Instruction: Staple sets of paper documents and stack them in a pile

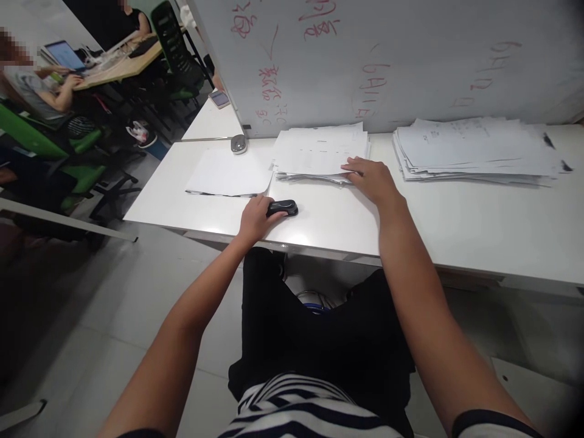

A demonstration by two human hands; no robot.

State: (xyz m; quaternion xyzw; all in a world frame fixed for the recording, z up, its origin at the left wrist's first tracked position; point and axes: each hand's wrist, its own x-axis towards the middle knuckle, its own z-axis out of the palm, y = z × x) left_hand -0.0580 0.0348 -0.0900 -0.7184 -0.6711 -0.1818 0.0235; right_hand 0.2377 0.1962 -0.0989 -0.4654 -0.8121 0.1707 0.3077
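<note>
A black stapler (pixel 283 208) lies on the white desk near its front edge. My left hand (pixel 257 218) is closed round its left end, with the thumb along the near side. My right hand (pixel 370 177) is at the near right corner of a stack of printed papers (pixel 319 149). Its fingers rest on the top sheet while the thumb sits at the front edge, pinching the paper there. How many sheets are between the fingers cannot be seen. Left of that stack, a thinner set of white sheets (pixel 230 170) lies flat, close to my left hand.
A larger paper stack (pixel 474 152) sits on the right of the desk (pixel 479 231). A computer mouse (pixel 238 144) is behind the thin sheets. The whiteboard (pixel 410 67) with red writing stands along the back. At the far left, people sit at a wooden desk (pixel 118 70).
</note>
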